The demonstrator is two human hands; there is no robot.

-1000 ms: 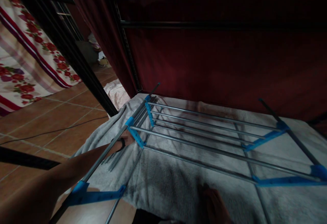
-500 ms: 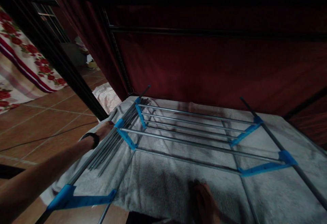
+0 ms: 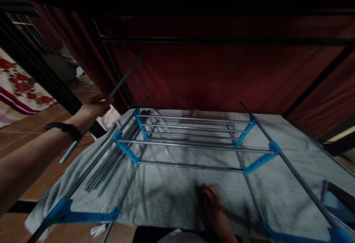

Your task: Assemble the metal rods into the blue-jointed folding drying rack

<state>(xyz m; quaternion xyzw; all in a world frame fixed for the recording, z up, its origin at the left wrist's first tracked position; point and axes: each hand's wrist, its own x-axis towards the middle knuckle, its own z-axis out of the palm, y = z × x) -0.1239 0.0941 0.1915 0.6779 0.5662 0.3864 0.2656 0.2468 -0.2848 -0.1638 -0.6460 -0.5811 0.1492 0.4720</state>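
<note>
My left hand [image 3: 95,107], a black band on its wrist, is closed round a thin grey metal rod [image 3: 124,76] and holds it slanting up above the floor, left of the rack. The rack frame [image 3: 194,146], made of silver rods joined by blue plastic connectors [image 3: 126,149], lies flat on a grey towel [image 3: 172,191]. A bundle of several loose rods [image 3: 107,169] rests on the towel beside the frame's left rail, just below my hand. My right hand does not show.
A dark red fabric wall [image 3: 210,73] with black bars closes off the back. A black post [image 3: 33,69] and a floral cloth [image 3: 19,87] stand at left over brown floor tiles [image 3: 41,176]. A bare foot [image 3: 215,208] rests on the towel's near edge.
My left hand has come up off the bundle of rods with one rod in it and moved left. The view has swung to the right.
</note>
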